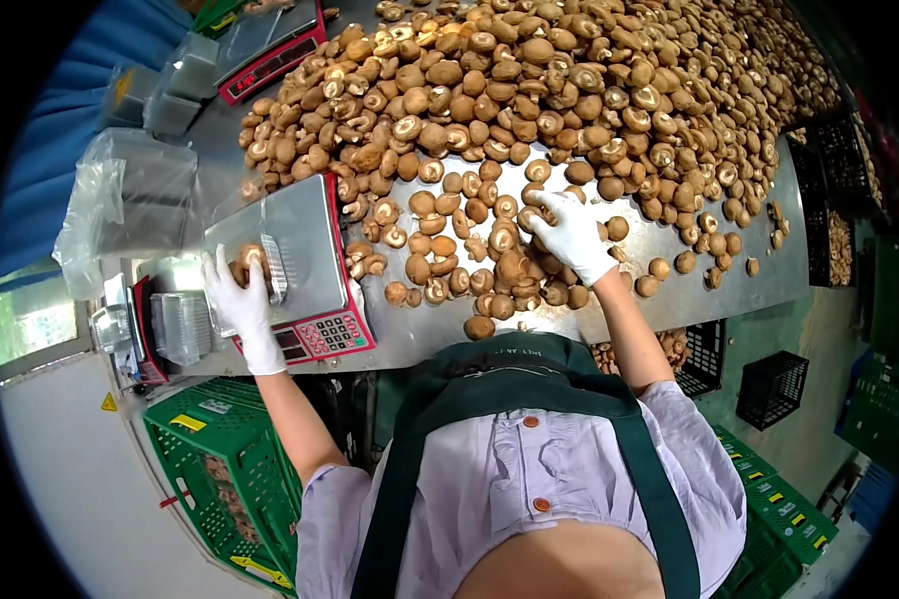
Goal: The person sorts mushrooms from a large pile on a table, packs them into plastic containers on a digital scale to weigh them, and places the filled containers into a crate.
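Observation:
My left hand (240, 309), in a white glove, is at the left side of a red-framed scale (310, 245). Its fingers curl round brown shiitake mushrooms (250, 257) at a small clear plastic tray (277, 270) on the weighing plate. The hand partly hides the tray. My right hand (572, 238), also gloved in white, reaches over loose shiitake mushrooms (514, 268) on the metal table (609, 319). Its thumb and fingers close around a mushroom (528, 218), partly hidden by the glove.
A large mushroom heap (569, 90) covers the back of the table. Another scale (270, 50) stands back left. Stacked clear trays (182, 327) and a plastic bag of trays (130, 190) are at left. Green crates (220, 449) and a black crate (772, 389) stand below.

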Available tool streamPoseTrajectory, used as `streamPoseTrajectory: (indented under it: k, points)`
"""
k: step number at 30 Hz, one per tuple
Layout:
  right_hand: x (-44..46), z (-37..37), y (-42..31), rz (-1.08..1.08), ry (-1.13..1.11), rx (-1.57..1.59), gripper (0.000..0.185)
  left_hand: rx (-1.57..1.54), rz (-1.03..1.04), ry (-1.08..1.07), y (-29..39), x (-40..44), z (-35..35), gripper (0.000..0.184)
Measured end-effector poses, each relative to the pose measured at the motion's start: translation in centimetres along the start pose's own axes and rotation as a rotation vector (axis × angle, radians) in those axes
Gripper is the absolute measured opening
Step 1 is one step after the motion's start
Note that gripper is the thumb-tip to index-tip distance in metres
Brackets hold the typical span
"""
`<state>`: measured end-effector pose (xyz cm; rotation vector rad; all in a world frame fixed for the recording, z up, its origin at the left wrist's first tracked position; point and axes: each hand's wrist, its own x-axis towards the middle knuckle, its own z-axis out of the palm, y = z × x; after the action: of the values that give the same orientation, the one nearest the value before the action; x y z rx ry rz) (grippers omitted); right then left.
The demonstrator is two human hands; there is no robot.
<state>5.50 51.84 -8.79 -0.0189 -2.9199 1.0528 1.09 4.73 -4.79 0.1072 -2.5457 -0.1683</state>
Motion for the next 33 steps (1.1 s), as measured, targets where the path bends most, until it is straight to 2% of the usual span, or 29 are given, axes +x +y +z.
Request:
streamPoseTrajectory:
  k: [2,4,5,6,8,10,11,12,14,15,16,18,19,22,24,25,26,27,28,29,30,32,33]
  points:
    - [1.1,1.2,-0.5,-0.066,-0.009,0.068,0.035,-0.289,0.065,0.055,4.0,-1.4,-0.7,0.043]
    - [2.9,2.3,-1.4,-0.083,-0.06,0.033,0.041,-0.746,-0.183,-0.159,9.1,-4.3,-0.9,0.037]
    - [3.8,2.9,-1.9,-0.106,-0.076,0.065,0.041,-0.819,-0.213,-0.219,11.3,-6.4,-0.3,0.034]
    - [4.9,3.3,-2.3,-0.129,-0.089,0.099,0.042,-0.854,-0.173,-0.32,12.9,-8.5,0.1,0.041]
    - [7.3,4.3,-2.8,-0.204,-0.167,0.003,0.048,-0.632,-0.027,-0.361,15.2,-12.8,1.4,0.054]
    - [9.6,6.6,-2.0,-0.264,-0.211,-0.095,0.051,-0.581,-0.086,-0.405,15.5,-15.9,3.8,0.069]
    - [10.4,6.5,-2.8,-0.193,-0.335,-0.074,0.055,-0.517,-0.094,-0.398,15.5,-17.0,4.6,0.078]
    - [10.8,7.2,-2.8,-0.199,-0.339,-0.077,0.055,-0.518,-0.101,-0.394,15.1,-18.0,5.8,0.078]
    - [11.8,8.8,-2.7,-0.172,-0.429,-0.152,0.057,-0.525,-0.301,-0.333,14.4,-19.1,7.8,0.084]
    - [11.3,8.3,-3.9,-0.23,-0.404,-0.243,0.06,-0.501,-0.256,-0.34,14.3,-18.8,7.8,0.087]
    - [11.3,8.2,-4.8,-0.195,-0.493,-0.255,0.06,-0.515,-0.257,-0.309,14.6,-18.5,8.1,0.087]
    - [10.9,9.7,-4.2,-0.293,-0.375,-0.12,0.058,-0.552,-0.278,-0.282,14.7,-18.1,8.8,0.088]
    - [10.8,9.9,-4.0,-0.239,-0.435,-0.074,0.052,-0.557,-0.257,-0.292,14.7,-17.8,9.0,0.088]
    - [10.0,8.9,-4.5,-0.309,-0.599,-0.121,0.048,-0.669,-0.215,-0.325,15.1,-16.0,8.6,0.085]
    - [10.0,8.9,-3.8,-0.255,-0.698,-0.011,0.039,-0.873,-0.012,-0.537,15.0,-14.4,8.4,0.08]
    - [10.0,8.5,-3.7,-0.239,-0.619,0.056,0.039,-1.008,-0.01,-0.575,15.2,-13.5,8.1,0.072]
    - [10.0,7.9,-3.8,-0.226,-0.539,0.122,0.039,-1.008,-0.015,-0.572,15.1,-13.3,8.2,0.072]
    - [10.5,7.2,-4.1,-0.23,-0.469,0.114,0.035,-0.843,0.081,-0.424,14.8,-12.9,8.3,0.068]
    - [10.7,6.3,-5.1,-0.115,-0.403,-0.008,0.034,-0.674,0.172,-0.279,14.6,-12.5,8.4,0.065]
    - [11.1,6.9,-4.3,-0.16,-0.322,0.021,0.035,-0.552,0.143,-0.175,14.4,-12.4,8.3,0.061]
    - [11.5,7.0,-4.2,-0.202,-0.244,0.053,0.036,-0.469,0.077,-0.138,14.3,-12.1,8.4,0.061]
    - [12.1,7.1,-4.4,-0.111,-0.356,0.044,0.043,-0.359,-0.081,-0.227,15.1,-11.8,8.4,0.062]
    - [12.2,8.5,-3.8,-0.141,-0.366,0.023,0.046,-0.284,-0.147,-0.311,15.4,-12.4,9.3,0.066]
